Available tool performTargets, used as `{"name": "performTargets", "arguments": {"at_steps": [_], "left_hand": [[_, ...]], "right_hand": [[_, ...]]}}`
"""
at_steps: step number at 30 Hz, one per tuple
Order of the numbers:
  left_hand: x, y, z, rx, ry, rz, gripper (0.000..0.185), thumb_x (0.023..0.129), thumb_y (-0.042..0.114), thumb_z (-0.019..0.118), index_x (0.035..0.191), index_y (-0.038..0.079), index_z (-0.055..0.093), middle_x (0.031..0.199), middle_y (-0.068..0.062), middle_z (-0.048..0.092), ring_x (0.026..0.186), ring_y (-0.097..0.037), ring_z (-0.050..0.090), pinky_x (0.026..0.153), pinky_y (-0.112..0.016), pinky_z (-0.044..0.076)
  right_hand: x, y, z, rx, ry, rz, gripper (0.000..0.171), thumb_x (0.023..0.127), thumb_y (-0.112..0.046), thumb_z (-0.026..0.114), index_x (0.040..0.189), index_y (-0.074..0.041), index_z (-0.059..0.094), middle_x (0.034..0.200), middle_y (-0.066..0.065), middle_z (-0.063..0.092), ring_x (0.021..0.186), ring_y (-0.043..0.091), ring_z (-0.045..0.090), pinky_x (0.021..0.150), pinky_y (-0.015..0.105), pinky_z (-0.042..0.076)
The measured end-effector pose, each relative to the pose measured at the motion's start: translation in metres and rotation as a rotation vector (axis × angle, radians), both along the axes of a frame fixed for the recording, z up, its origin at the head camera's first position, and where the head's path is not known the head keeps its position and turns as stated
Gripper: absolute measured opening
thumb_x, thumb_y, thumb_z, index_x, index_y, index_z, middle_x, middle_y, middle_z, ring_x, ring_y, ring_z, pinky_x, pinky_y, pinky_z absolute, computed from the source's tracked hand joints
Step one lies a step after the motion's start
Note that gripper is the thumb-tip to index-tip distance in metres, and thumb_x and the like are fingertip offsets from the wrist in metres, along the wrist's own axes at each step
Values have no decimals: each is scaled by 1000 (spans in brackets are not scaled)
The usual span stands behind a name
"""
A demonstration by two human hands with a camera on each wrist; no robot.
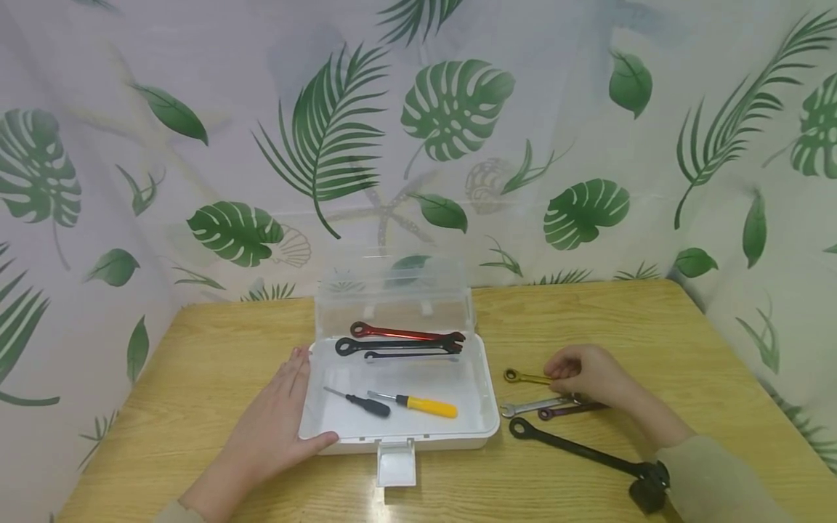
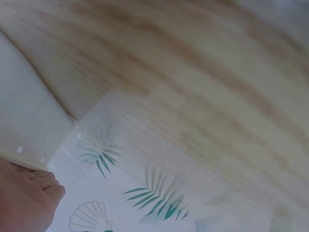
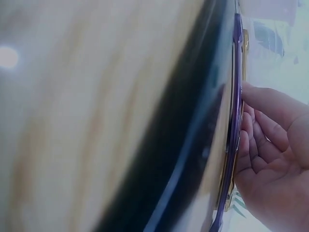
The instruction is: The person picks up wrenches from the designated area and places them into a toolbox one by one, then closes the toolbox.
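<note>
Gold wrench [image 1: 526, 377] lies on the table [image 1: 196, 363], at 3 o'clock of the white toolbox [image 1: 487, 407]; right hand [image 1: 585, 374] curls its fingers over its shaft. Left hand [image 1: 277, 418] lies flat against the box's 9 o'clock wall. Right wrist view adds fingers [image 3: 270, 130] touching the purple wrench [image 3: 235, 116]; head view hides that contact.

A slim gold-coloured metal wrench [image 1: 526, 377] lies flat on the wooden table [image 1: 216, 363], toward its right half, with its ring end pointing left and its other end hidden under curled fingers [image 1: 562, 370] that pinch it. Just in front of it lie a silver metal wrench [image 1: 532, 406] and a dark purple wrench [image 1: 569, 411], side by side and nearly parallel, both flat. Nearer the front edge lies a long black wrench [image 1: 569, 447], angled.
</note>
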State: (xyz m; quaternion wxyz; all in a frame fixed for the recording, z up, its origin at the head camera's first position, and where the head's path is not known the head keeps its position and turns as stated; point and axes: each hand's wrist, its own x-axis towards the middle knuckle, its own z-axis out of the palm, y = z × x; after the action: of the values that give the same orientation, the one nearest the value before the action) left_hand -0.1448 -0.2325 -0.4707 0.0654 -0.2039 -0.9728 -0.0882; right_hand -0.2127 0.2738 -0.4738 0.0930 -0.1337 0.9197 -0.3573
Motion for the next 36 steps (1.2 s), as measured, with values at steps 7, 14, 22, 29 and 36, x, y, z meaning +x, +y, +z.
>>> {"name": "performTargets", "arguments": {"at_steps": [7, 14, 22, 29, 36], "left_hand": [[-1, 0, -1, 4, 3, -2, 121, 86, 70, 71, 161, -14, 28, 171, -30, 28, 159, -46, 32, 128, -56, 36], [-2, 1, -2, -2, -28, 5, 121, 87, 71, 70, 162, -14, 26, 172, -29, 25, 161, -45, 29, 131, -54, 33], [-1, 0, 0, -3, 0, -1, 120, 87, 71, 69, 160, -15, 28, 170, -31, 29, 159, -46, 33, 129, -55, 36], [-1, 1, 1, -4, -8, 5, 120, 87, 71, 69, 160, -15, 28, 170, -31, 30, 158, -46, 33, 129, -55, 36], [-1, 1, 0, -2, -6, 0, 120, 87, 70, 70, 160, -15, 28, 170, -32, 30, 159, -46, 33, 129, -55, 35]], "right_hand": [[-1, 0, 0, 21, 7, 11, 19, 85, -6, 86, 102, 1, 79, 91, 5, 76, 79, 12, 64, 65, 21, 55], [-3, 2, -1, 21, 9, 34, 19, 86, -6, 85, 103, 0, 80, 92, 5, 77, 81, 11, 65, 67, 21, 56], [-5, 3, -5, 17, 9, 75, 18, 90, -6, 81, 106, 2, 80, 91, 4, 76, 80, 3, 63, 69, 20, 57], [-5, 3, -6, 0, 6, 74, 17, 90, -5, 81, 104, 4, 78, 88, 5, 73, 77, 4, 59, 65, 21, 53], [-4, 5, -6, 2, 25, 45, 14, 90, -6, 80, 102, 1, 79, 83, 1, 72, 73, 2, 59, 63, 20, 52]]}}
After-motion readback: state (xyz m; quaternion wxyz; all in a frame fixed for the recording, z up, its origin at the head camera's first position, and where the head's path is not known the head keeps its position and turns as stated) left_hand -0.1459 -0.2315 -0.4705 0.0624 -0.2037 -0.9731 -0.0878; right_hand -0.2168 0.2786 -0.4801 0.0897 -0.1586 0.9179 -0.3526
